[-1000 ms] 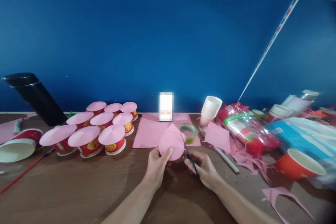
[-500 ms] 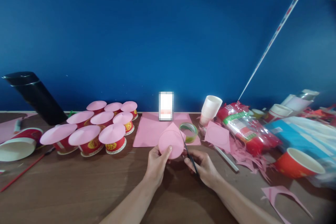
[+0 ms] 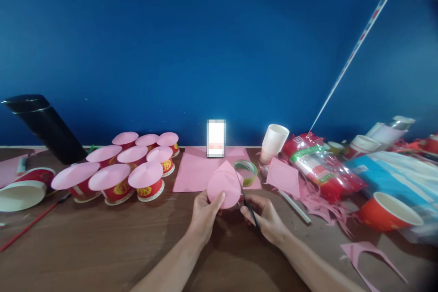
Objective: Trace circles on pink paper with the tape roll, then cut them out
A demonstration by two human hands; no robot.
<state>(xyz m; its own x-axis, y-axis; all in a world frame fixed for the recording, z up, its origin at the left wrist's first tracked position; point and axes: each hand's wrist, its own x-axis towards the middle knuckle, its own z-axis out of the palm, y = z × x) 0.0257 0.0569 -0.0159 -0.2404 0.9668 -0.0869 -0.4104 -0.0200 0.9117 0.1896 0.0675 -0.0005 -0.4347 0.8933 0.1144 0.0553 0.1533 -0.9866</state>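
Between the thumb and fingers of my left hand is a piece of pink paper, cut round along its lower edge with a pointed corner at the top. My right hand grips a pair of dark scissors, whose blades point up along the paper's right edge. Whether the blades touch the paper I cannot tell. Just behind, a roll of green tape lies on the edge of a pink sheet. Left of my hands stand several red cups topped with shallow pink paper cones.
A black bottle leans at the far left, above a paintbrush. To the right are stacked white cups, a red plastic package, pink scraps, a white stick and an orange cup. A blue wall rises behind.
The pink paper has shifted very slightly right and down in my left hand. My right hand and the scissors stay almost where they were.
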